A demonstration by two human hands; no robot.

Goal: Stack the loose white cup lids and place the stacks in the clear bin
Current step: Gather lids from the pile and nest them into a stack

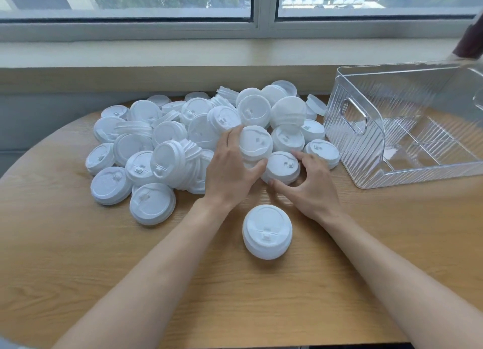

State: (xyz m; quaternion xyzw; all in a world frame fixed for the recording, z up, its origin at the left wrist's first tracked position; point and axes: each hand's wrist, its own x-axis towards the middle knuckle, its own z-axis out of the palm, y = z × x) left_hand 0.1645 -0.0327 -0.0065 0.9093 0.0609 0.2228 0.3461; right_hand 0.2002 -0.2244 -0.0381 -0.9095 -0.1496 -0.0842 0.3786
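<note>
Two hands [269, 176], perhaps fifty lids [183, 139]

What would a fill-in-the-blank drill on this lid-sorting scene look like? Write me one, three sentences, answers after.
1. The left hand grips a white lid while the right hand closes on a ____ lid beside it.
2. The clear bin stands to the ____ of the lid pile.
3. A short stack of lids stands alone, ____ to the person than the pile.

Missing words: second; right; nearer
</note>
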